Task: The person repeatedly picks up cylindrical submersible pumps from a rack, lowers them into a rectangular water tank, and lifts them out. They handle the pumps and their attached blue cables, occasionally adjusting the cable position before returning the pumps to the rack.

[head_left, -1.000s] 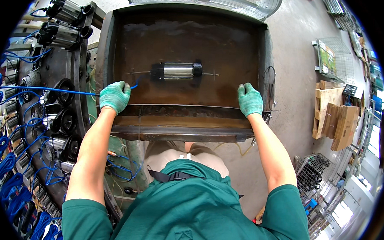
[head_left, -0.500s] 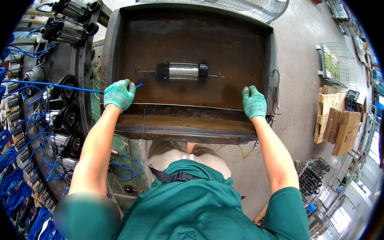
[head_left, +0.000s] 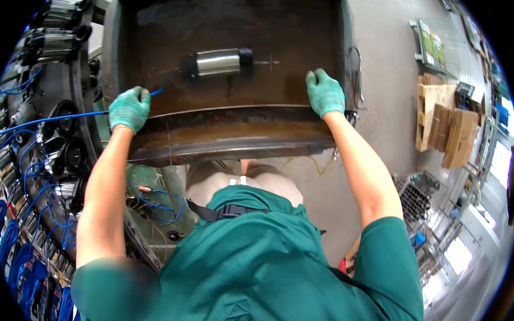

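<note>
A silver cylindrical motor pump [head_left: 218, 62] with black ends lies in brown liquid inside a dark metal tank [head_left: 236, 112]. Thin rods stick out from both its ends. My left hand [head_left: 129, 109], in a green glove, is closed around a blue cable [head_left: 69, 118] at the tank's near left corner. The cable comes in from the left, and a short blue length shows past my fingers over the liquid. At the near right corner is my right hand [head_left: 326, 94], gloved alike, its fingers curled together. What lies under its palm is hidden.
On the left, a rack holds several similar pumps [head_left: 62, 156] and coiled blue cables [head_left: 20, 265]. Beyond the tank's right side lie a wooden pallet [head_left: 424, 113], cardboard sheets [head_left: 460, 135] and wire baskets [head_left: 419, 193]. A yellowish hose [head_left: 321, 166] hangs by the tank's front.
My view has shifted and turned, so the tank, pump and both hands now appear higher and further left. Both hands stay at the near corners; the cable is still in the left.
</note>
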Demonstrator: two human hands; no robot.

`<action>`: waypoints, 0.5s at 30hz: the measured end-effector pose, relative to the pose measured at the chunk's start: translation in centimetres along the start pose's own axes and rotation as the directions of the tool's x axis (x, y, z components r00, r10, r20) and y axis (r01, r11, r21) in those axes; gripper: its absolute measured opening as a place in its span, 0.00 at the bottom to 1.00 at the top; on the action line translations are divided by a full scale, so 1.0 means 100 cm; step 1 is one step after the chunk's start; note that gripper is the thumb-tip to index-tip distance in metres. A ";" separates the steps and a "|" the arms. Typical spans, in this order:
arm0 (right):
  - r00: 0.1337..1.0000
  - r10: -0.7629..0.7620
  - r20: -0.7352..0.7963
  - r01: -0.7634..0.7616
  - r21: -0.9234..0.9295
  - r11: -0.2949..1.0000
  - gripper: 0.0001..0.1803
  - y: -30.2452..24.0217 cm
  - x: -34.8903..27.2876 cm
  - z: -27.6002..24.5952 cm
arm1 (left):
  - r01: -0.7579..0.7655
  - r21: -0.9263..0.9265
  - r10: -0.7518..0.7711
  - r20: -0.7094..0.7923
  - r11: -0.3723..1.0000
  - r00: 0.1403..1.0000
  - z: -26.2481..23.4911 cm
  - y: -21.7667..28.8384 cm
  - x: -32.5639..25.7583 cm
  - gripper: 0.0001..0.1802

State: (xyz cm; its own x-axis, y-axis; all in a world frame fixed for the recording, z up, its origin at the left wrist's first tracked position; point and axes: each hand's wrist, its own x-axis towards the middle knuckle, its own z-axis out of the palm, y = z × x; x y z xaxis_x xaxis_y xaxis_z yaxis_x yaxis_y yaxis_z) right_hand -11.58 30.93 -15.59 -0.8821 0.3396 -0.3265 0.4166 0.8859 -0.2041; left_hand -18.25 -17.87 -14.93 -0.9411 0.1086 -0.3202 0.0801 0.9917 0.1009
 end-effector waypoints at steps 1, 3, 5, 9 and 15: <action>0.999 0.024 0.021 -0.023 -0.010 1.000 0.22 -0.002 0.003 -0.003 | 0.017 0.000 -0.017 0.009 1.000 1.000 -0.001 0.001 0.002 0.20; 1.000 0.019 0.013 -0.019 -0.006 1.000 0.22 0.001 0.002 0.000 | 0.020 0.000 -0.020 0.006 1.000 1.000 0.001 0.001 0.002 0.21; 1.000 0.011 0.006 -0.011 0.014 1.000 0.23 0.000 0.005 0.000 | 0.031 0.003 -0.031 0.019 1.000 0.999 -0.002 0.001 0.004 0.21; 0.999 0.038 0.032 -0.038 -0.013 0.999 0.22 -0.004 0.001 -0.005 | 0.014 0.010 -0.014 -0.003 1.000 1.000 -0.003 0.004 0.002 0.20; 0.999 0.034 0.038 -0.034 -0.004 0.999 0.22 -0.002 0.002 -0.004 | 0.012 0.018 -0.012 0.009 1.000 1.000 -0.004 0.005 0.001 0.19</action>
State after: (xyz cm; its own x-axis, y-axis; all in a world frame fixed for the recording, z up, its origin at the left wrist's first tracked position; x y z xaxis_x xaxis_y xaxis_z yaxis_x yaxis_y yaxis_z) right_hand -11.93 30.96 -15.22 -0.8584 0.3572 -0.3683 0.4455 0.8750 -0.1897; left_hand -18.47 -17.40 -14.50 -0.9391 0.0975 -0.3296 0.0752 0.9940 0.0798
